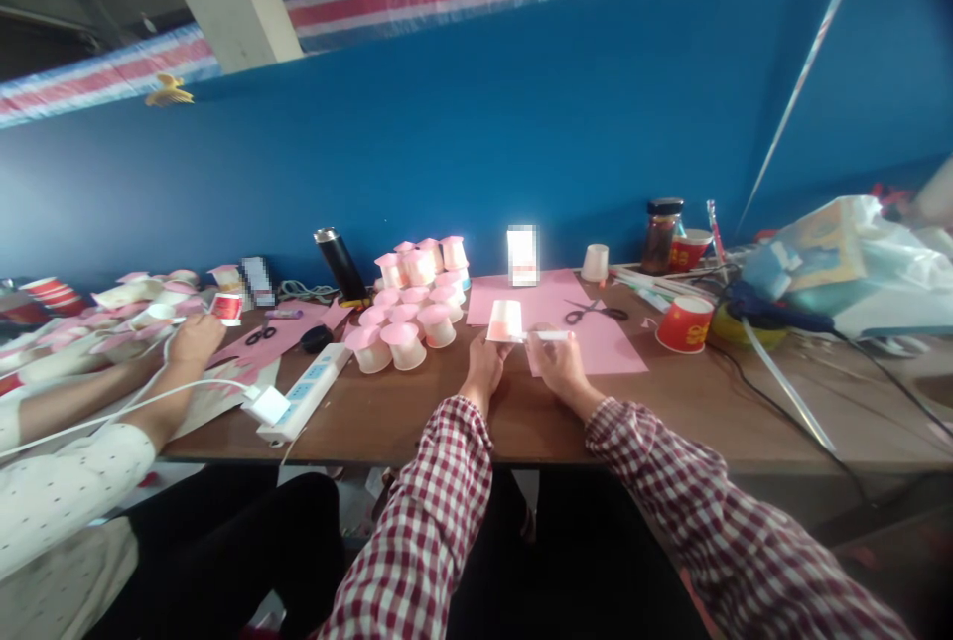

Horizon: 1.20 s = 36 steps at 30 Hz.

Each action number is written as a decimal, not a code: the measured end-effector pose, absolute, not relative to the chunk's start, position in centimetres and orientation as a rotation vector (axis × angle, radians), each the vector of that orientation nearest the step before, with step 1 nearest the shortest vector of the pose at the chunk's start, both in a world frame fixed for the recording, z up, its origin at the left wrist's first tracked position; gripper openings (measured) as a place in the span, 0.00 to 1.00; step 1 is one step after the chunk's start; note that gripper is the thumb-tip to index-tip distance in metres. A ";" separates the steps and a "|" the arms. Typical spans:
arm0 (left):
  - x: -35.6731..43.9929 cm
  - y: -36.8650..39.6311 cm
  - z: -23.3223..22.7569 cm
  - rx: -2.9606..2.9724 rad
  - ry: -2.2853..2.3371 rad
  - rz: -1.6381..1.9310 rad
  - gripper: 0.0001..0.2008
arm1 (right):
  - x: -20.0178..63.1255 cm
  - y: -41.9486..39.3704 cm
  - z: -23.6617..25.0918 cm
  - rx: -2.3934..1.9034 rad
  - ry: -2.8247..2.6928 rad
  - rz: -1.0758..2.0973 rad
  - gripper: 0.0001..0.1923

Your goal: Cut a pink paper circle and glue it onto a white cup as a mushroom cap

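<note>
So the left hand (482,367) has its fingers closed round the bottom of a small paper cup (505,320), held up just off the table (670,402), and the right hand (560,359) is pinched shut on a thin white stick (546,335), probably a glue stick or a marker, hard to tell at this size, with its tip right against the cup's side. Biggest risk as I see it: that cup is flimsy, so if the left hand squeezes harder the wall could buckle and whatever the stick lays down goes on crooked. Pressing too hard with the stick might do the same, or shove the cup out of the grip. A pink sheet (588,337) lies right under and beyond the right hand, so a slip would likely smear it. Scissors (594,312) sit on that sheet just past the right hand, easy to bump. The stack of pink-topped cups (408,308) just left of the left hand looks tippy; one careless elbow and they roll. Further left, another person's hand (192,340) works near a power strip (304,392), and its cable could snag.
</note>
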<state>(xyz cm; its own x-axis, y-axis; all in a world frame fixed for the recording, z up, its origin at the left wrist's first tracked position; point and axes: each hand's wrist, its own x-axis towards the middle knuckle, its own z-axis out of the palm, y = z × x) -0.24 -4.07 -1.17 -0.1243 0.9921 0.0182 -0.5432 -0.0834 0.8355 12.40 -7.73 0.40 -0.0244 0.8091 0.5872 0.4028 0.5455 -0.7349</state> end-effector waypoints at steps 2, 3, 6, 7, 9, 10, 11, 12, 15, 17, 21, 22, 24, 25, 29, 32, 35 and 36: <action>-0.3 -4.0 -1.3 0.751 0.822 1.549 0.04 | 12.4 -7.7 0.4 -1.040 -1.638 0.442 0.14; -0.3 -3.9 -1.4 0.752 0.823 1.550 0.04 | 12.4 -7.7 0.3 -1.040 -1.639 0.441 0.14; -0.4 -3.9 -1.5 0.758 0.823 1.555 0.05 | 12.4 -7.6 0.2 -1.039 -1.648 0.444 0.13; -0.4 -3.8 -1.5 0.760 0.821 1.557 0.05 | 12.4 -7.5 0.2 -1.039 -1.653 0.446 0.13; -0.4 -3.9 -1.5 0.762 0.818 1.559 0.05 | 12.5 -7.5 0.1 -1.038 -1.664 0.453 0.13; -0.4 -3.9 -1.5 0.762 0.817 1.561 0.06 | 12.5 -7.4 0.1 -1.037 -1.670 0.457 0.13; -0.4 -3.9 -1.4 0.761 0.817 1.562 0.06 | 12.5 -7.4 0.1 -1.037 -1.675 0.461 0.13; -0.4 -3.9 -1.4 0.760 0.818 1.562 0.06 | 12.5 -7.4 0.1 -1.036 -1.680 0.465 0.13; -0.4 -4.0 -1.4 0.759 0.821 1.563 0.06 | 12.5 -7.4 0.1 -1.034 -1.688 0.477 0.13; -0.4 -4.0 -1.5 0.756 0.825 1.565 0.06 | 12.5 -7.4 0.1 -1.036 -1.690 0.483 0.14; -0.4 -3.9 -1.4 0.751 0.833 1.563 0.05 | 12.4 -7.5 0.2 -1.037 -1.693 0.492 0.15; -0.4 -3.9 -1.4 0.752 0.830 1.563 0.04 | 12.4 -7.5 0.2 -1.037 -1.693 0.493 0.15; -0.4 -4.0 -1.4 0.755 0.823 1.564 0.03 | 12.4 -7.5 0.3 -1.037 -1.691 0.494 0.15; -0.4 -4.0 -1.4 0.755 0.820 1.563 0.03 | 12.5 -7.5 0.3 -1.037 -1.689 0.493 0.15; -0.4 -4.0 -1.2 0.752 0.828 1.554 0.03 | 12.5 -7.5 0.2 -1.042 -1.670 0.487 0.15; -0.3 -4.1 -1.1 0.750 0.845 1.548 0.04 | 12.5 -7.4 0.1 -1.047 -1.648 0.479 0.15; -0.3 -4.2 -1.0 0.751 0.852 1.539 0.04 | 12.5 -7.4 0.0 -1.054 -1.628 0.470 0.15; -0.3 -4.2 -1.0 0.753 0.848 1.537 0.04 | 12.5 -7.3 0.0 -1.055 -1.624 0.469 0.15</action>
<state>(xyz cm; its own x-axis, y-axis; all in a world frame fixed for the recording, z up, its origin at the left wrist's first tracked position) -0.28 -4.20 -0.99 -0.1261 0.9920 0.0038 -0.5255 -0.0700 0.8479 12.47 -7.34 -0.05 -0.0142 0.8229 0.5679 0.3938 0.5267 -0.7533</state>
